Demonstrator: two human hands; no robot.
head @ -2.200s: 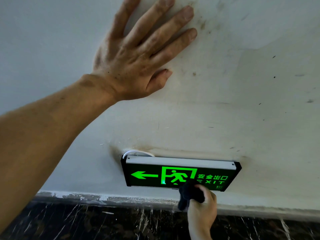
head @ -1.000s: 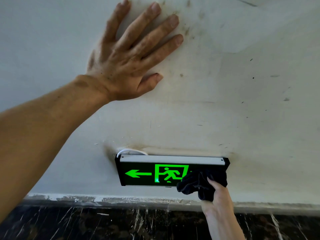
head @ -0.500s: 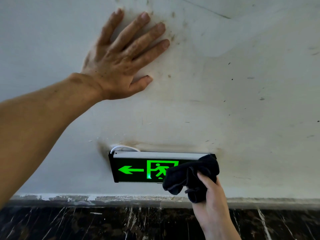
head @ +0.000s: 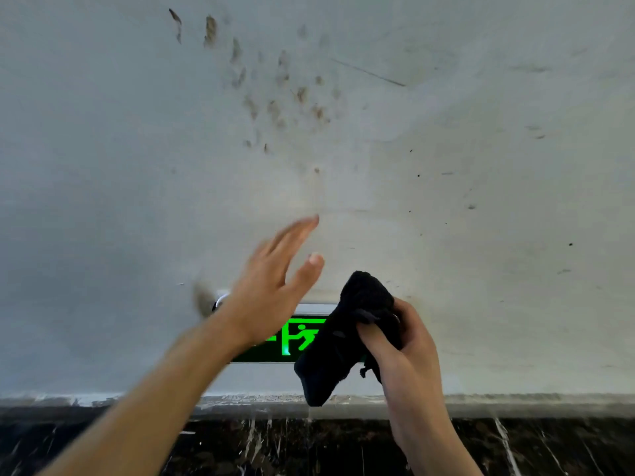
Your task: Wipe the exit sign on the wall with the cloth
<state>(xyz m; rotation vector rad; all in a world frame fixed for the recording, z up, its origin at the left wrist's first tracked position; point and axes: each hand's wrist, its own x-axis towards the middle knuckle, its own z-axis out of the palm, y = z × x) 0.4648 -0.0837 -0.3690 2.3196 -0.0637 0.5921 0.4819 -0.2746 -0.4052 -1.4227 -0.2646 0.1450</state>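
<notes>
while the right hand [head: 409, 352] grips the bunched black cloth [head: 343, 341] in front of the lit exit sign [head: 299, 338] low on the wall [head: 481, 201], the blurred left hand [head: 271, 286], fingers spread, should probably help refold a flat pad before pressing on.

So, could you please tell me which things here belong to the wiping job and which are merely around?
Job:
- black crumpled cloth, gripped by right hand
- green-lit rectangular exit sign
- left hand, open

Merely around:
- smudged white wall
- dark marble skirting
</notes>
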